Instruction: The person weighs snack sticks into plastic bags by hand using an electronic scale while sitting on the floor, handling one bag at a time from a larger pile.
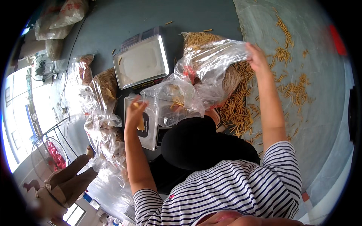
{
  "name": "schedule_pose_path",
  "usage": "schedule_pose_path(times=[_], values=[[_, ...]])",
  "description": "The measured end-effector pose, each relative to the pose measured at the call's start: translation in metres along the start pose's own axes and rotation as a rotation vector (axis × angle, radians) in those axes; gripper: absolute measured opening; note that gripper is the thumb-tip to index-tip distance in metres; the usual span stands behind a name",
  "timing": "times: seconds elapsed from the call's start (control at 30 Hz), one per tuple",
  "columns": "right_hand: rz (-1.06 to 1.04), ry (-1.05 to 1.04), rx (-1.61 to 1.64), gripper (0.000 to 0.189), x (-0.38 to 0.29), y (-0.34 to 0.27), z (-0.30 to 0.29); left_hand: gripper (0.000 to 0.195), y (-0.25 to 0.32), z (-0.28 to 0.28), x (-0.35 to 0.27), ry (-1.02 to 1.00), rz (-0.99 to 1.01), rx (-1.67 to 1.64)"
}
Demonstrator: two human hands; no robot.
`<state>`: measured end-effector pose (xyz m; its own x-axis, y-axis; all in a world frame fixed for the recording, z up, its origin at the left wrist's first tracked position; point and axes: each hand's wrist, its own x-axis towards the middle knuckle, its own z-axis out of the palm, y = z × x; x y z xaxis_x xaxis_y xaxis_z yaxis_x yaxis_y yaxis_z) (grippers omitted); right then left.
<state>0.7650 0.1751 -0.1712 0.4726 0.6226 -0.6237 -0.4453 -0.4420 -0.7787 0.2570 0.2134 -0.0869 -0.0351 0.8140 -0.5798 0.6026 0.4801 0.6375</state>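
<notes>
My right hand (256, 56) pinches the mouth of a clear plastic bag (223, 56) and holds it stretched out to the right. Small tan sticks fill the bag's far end. My left hand (135, 113) is over a scale with a pale platform (151, 135), and a yellowish piece (140, 121) shows at its fingers; whether it grips the piece is unclear. Beyond this hand stands another scale with a steel tray (141, 62), one stick lying in it. Crumpled clear bags (181, 93) lie between my hands, several sticks among them. A heap of loose sticks (237, 107) lies beside my legs.
Filled clear bags (104, 87) line the left side. More full bags (62, 22) stand at the upper left, near a fan (42, 63) and cables. Another person (65, 183) is at the lower left. Scattered sticks (297, 90) lie on the sheet at right.
</notes>
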Motion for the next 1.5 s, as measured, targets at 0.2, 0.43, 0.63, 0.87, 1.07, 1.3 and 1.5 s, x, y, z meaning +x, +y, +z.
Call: schedule_pose_path(times=[0.2,0.43,0.63,0.87,1.07,1.3,1.5], values=[[-0.258,-0.004,0.816,0.035,-0.002,0.011,-0.012,0.033,0.131,0.097,0.003,-0.257,0.271,0.326],[-0.087,0.019,0.067,0.046,-0.061,0.079,-0.018,0.064,0.11,0.26,0.027,-0.327,0.636,0.779],[0.178,0.336,0.043,0.046,-0.054,0.093,0.023,0.023,0.084,0.28,0.064,-0.537,0.313,0.286],[-0.001,0.158,0.688,0.03,0.009,0.108,0.017,0.035,0.08,0.228,0.097,-0.337,-0.291,-0.54],[0.008,-0.028,0.423,0.03,0.019,0.022,0.034,0.03,0.141,0.179,0.099,-0.309,-0.413,-1.142],[-0.433,-0.296,-0.173,0.034,-0.082,-0.149,0.102,0.032,0.245,0.049,0.005,-0.107,0.08,-1.158],[-0.547,-0.637,-0.135,0.019,-0.193,-0.204,0.169,0.042,0.18,-0.118,-0.117,-0.172,0.35,-1.338]])
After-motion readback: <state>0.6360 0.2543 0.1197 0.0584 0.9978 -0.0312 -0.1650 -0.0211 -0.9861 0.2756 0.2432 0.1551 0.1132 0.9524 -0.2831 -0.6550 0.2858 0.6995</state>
